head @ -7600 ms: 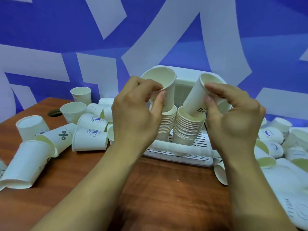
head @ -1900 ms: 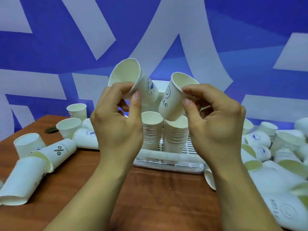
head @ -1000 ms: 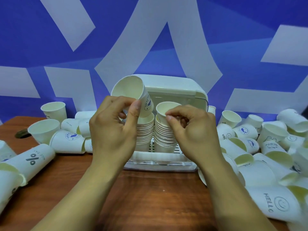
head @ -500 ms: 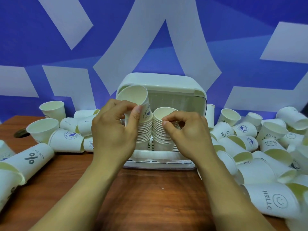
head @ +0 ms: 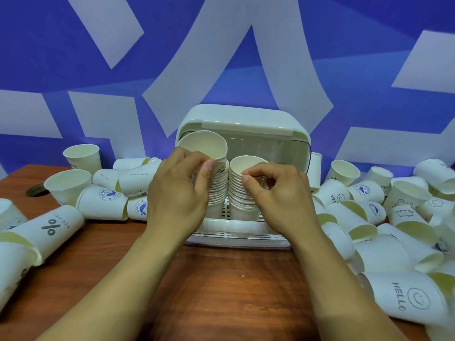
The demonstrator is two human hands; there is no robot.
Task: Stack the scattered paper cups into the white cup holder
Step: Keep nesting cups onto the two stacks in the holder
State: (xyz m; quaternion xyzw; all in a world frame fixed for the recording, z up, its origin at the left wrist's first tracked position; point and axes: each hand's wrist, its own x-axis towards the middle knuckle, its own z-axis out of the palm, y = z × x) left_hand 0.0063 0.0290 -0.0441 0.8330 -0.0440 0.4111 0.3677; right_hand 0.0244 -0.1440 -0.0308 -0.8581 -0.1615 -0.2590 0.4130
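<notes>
The paper cup (head: 204, 147) at the top of the left stack (head: 218, 193) is tilted, its long axis leaning left and its mouth tipped toward the camera; the left hand (head: 177, 193) has its grip pinched on the cup's wall. The top cup (head: 247, 166) of the right stack (head: 242, 203) stands upright, rim pinched in the right hand (head: 280, 195) grip. Both stacks stand just beside each other inside the white cup holder (head: 246, 119), behind its front rail. Loose cups (head: 103, 205) crowd both sides; bare tabletop (head: 221, 291) lies open in front
</notes>
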